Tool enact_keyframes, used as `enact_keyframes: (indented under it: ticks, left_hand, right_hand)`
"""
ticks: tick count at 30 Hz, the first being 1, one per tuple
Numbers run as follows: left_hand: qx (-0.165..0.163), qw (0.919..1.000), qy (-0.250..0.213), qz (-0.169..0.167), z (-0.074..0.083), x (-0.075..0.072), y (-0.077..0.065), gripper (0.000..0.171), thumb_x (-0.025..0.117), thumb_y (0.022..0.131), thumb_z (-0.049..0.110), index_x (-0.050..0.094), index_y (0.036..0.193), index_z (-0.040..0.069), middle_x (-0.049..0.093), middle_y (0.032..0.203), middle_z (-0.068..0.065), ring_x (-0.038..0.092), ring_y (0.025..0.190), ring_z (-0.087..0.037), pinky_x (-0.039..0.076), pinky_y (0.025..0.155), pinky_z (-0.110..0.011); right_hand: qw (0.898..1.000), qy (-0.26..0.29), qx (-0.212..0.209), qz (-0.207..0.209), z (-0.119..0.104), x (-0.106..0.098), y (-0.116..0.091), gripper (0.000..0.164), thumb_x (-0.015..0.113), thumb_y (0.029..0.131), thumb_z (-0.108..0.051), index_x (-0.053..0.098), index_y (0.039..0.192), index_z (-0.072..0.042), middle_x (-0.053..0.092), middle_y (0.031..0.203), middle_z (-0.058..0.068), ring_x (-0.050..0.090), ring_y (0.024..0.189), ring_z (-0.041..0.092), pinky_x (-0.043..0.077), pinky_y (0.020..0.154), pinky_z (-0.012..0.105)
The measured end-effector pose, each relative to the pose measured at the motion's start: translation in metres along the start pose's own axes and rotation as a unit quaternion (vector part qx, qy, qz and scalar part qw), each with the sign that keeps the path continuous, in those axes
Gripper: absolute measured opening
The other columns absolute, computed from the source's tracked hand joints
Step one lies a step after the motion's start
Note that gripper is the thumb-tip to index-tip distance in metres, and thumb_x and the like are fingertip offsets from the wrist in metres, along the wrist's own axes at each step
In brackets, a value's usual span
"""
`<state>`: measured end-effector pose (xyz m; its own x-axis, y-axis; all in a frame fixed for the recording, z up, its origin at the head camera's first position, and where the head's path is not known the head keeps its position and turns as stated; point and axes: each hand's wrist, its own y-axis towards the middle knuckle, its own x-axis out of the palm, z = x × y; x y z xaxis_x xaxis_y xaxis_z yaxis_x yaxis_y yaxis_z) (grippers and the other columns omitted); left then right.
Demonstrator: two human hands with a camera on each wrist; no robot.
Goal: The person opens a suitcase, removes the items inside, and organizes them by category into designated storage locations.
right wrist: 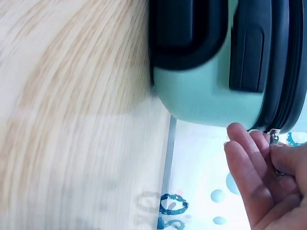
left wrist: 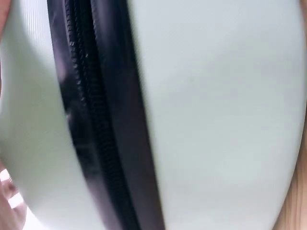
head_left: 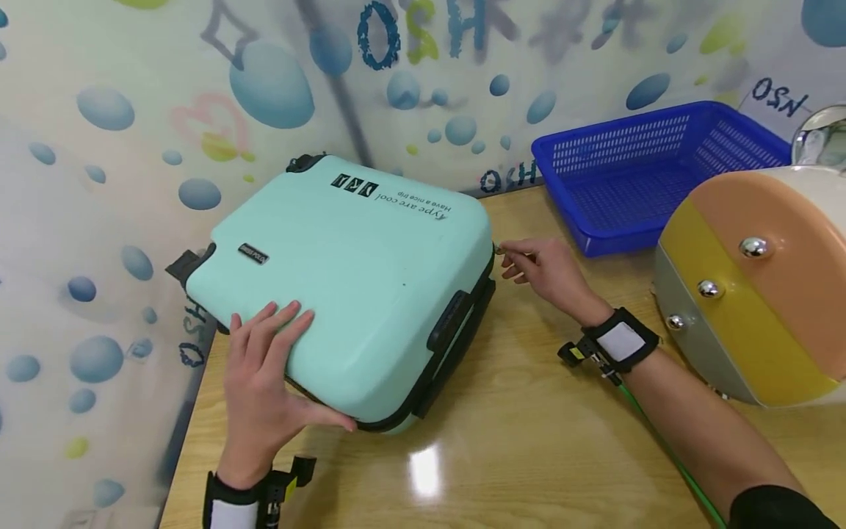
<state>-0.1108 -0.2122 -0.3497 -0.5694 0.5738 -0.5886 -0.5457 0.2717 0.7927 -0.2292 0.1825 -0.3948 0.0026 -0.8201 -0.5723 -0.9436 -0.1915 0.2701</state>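
A mint-green hard-shell suitcase lies flat on the wooden table, its wheels toward the upper left and its black handle facing right. My left hand rests on its near-left edge, fingers spread over the lid and thumb stretched along the side. At the far right corner my right hand pinches a metal zipper pull between thumb and fingers. In the left wrist view, the black zipper runs between the two shell halves, with its teeth together along the part that shows.
Behind and to the right stands a blue plastic basket. A rounded cabinet with coloured drawers and silver knobs stands at the right, with a round mirror-like object behind it. A patterned wall covering borders the table's back and left.
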Motion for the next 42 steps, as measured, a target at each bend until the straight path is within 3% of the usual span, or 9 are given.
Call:
enact_keyframes:
  ticks: [5, 9, 14, 18, 20, 24, 32, 38, 42]
  left_hand:
    - [-0.007, 0.9989, 0.034, 0.032, 0.025, 0.017, 0.005, 0.125, 0.047, 0.048, 0.103, 0.065, 0.125, 0.007, 0.062, 0.126, -0.019, 0.051, 0.116, -0.045, 0.027, 0.105, -0.073]
    - [-0.004, 0.9981, 0.055, 0.028, 0.038, 0.026, 0.009, 0.123, 0.05, 0.051, 0.101, 0.062, 0.129, 0.007, 0.061, 0.127, -0.019, 0.05, 0.115, -0.044, 0.034, 0.101, -0.067]
    - [0.014, 0.9995, 0.016, -0.025, 0.009, 0.006, 0.018, 0.114, 0.061, 0.057, 0.091, 0.059, 0.135, 0.008, 0.059, 0.134, -0.017, 0.053, 0.121, -0.04, 0.038, 0.104, -0.056]
    - [-0.003, 0.9964, 0.02, -0.083, -0.025, -0.011, 0.021, 0.113, 0.058, 0.06, 0.092, 0.055, 0.14, 0.013, 0.052, 0.146, -0.013, 0.045, 0.138, -0.034, 0.027, 0.116, -0.061]
    - [-0.008, 0.9959, 0.027, -0.086, -0.035, -0.012, 0.019, 0.114, 0.058, 0.059, 0.093, 0.055, 0.141, 0.014, 0.051, 0.148, -0.011, 0.044, 0.14, -0.032, 0.024, 0.117, -0.06]
    - [0.006, 0.998, 0.04, -0.049, -0.04, -0.004, 0.017, 0.113, 0.059, 0.058, 0.093, 0.058, 0.138, 0.013, 0.056, 0.144, -0.011, 0.052, 0.131, -0.032, 0.032, 0.111, -0.058]
    - [0.012, 0.9965, 0.074, 0.036, -0.017, 0.022, 0.028, 0.107, 0.059, 0.059, 0.092, 0.065, 0.127, 0.009, 0.063, 0.132, -0.014, 0.058, 0.116, -0.038, 0.041, 0.095, -0.053]
    - [-0.031, 0.9876, 0.147, 0.045, 0.011, 0.043, 0.033, 0.108, 0.056, 0.059, 0.093, 0.063, 0.129, 0.01, 0.061, 0.132, -0.017, 0.057, 0.115, -0.038, 0.042, 0.095, -0.053]
    - [-0.048, 0.9836, 0.172, 0.022, 0.025, 0.05, 0.037, 0.111, 0.058, 0.059, 0.092, 0.059, 0.134, 0.01, 0.058, 0.136, -0.018, 0.055, 0.121, -0.037, 0.041, 0.099, -0.053]
  right_hand:
    - [1.0, -0.018, -0.011, 0.011, 0.001, 0.0, 0.001, 0.028, 0.054, 0.1, -0.003, 0.066, 0.125, 0.002, 0.073, 0.093, 0.022, 0.075, 0.08, 0.033, 0.06, 0.065, 0.034]
    - [1.0, -0.016, -0.001, 0.017, 0.002, 0.001, 0.003, 0.029, 0.054, 0.1, -0.004, 0.066, 0.126, 0.001, 0.073, 0.093, 0.022, 0.075, 0.082, 0.033, 0.06, 0.066, 0.034]
    - [1.0, -0.013, 0.007, 0.025, 0.002, 0.0, 0.004, 0.028, 0.054, 0.101, -0.006, 0.067, 0.125, 0.0, 0.073, 0.092, 0.022, 0.075, 0.08, 0.032, 0.06, 0.063, 0.03]
    - [1.0, -0.015, 0.01, 0.021, 0.001, 0.0, 0.004, 0.027, 0.055, 0.1, -0.004, 0.067, 0.124, 0.002, 0.073, 0.091, 0.023, 0.075, 0.08, 0.033, 0.06, 0.062, 0.03]
    - [1.0, -0.017, 0.013, 0.018, 0.002, 0.001, 0.004, 0.028, 0.055, 0.099, -0.004, 0.067, 0.124, 0.002, 0.073, 0.091, 0.023, 0.075, 0.08, 0.033, 0.06, 0.063, 0.032]
    - [1.0, -0.019, 0.009, 0.02, 0.003, 0.003, 0.006, 0.027, 0.056, 0.099, -0.003, 0.068, 0.123, 0.001, 0.073, 0.091, 0.022, 0.075, 0.079, 0.032, 0.06, 0.063, 0.033]
    - [0.999, -0.029, -0.014, 0.011, -0.001, 0.006, 0.005, 0.028, 0.058, 0.097, 0.001, 0.068, 0.123, 0.002, 0.074, 0.089, 0.02, 0.074, 0.079, 0.03, 0.06, 0.064, 0.033]
    - [0.998, -0.054, -0.031, 0.011, -0.001, 0.007, 0.005, 0.027, 0.058, 0.097, 0.0, 0.069, 0.121, 0.001, 0.075, 0.089, 0.019, 0.074, 0.076, 0.029, 0.06, 0.063, 0.032]
    - [0.997, -0.064, -0.033, 0.016, -0.002, 0.005, 0.006, 0.026, 0.058, 0.097, -0.002, 0.07, 0.12, 0.001, 0.075, 0.09, 0.019, 0.074, 0.074, 0.028, 0.059, 0.062, 0.032]
